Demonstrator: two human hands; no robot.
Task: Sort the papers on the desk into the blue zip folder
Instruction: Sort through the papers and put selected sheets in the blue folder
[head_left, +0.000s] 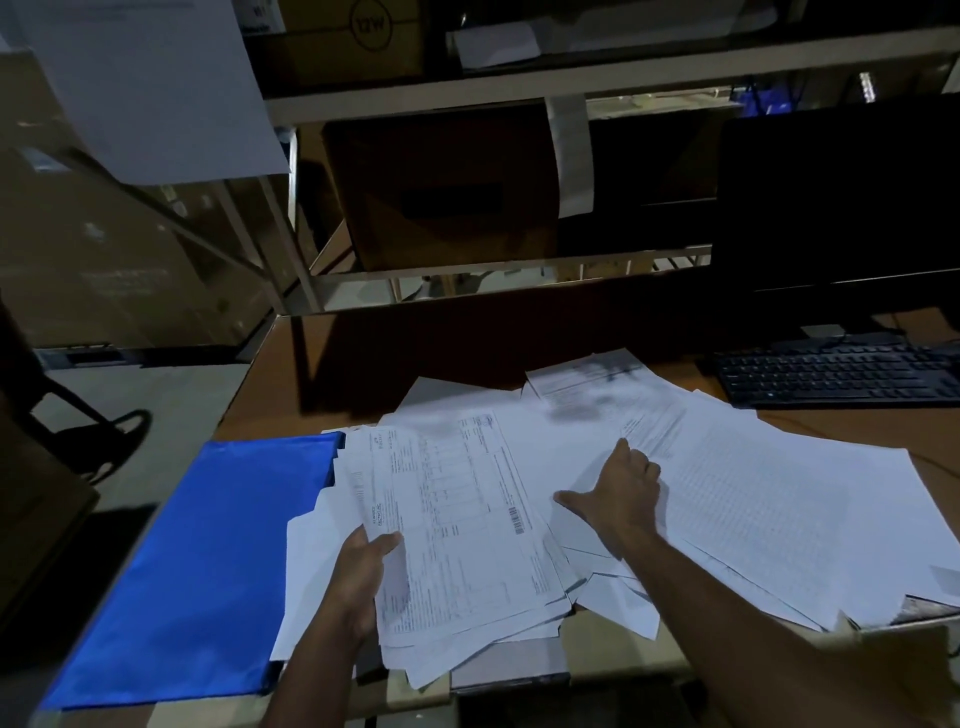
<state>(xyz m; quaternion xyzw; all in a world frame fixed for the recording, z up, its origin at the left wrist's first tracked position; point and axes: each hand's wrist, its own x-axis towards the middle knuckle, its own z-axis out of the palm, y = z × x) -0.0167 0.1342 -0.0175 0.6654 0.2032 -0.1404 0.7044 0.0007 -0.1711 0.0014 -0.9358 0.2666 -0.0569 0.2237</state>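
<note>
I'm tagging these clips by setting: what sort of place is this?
Likely a warehouse office desk: brown cardboard boxes on metal shelving stand behind a black computer keyboard and scattered white papers.

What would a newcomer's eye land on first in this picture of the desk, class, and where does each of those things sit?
The bright blue zip folder stands out most, lying flat at the desk's left edge. Beside it, white papers spread loosely across the middle and right of the desk; the left hand grips a stack of printed forms while the right hand rests on the loose sheets. A dark keyboard sits at the far right, below a black monitor.
</note>
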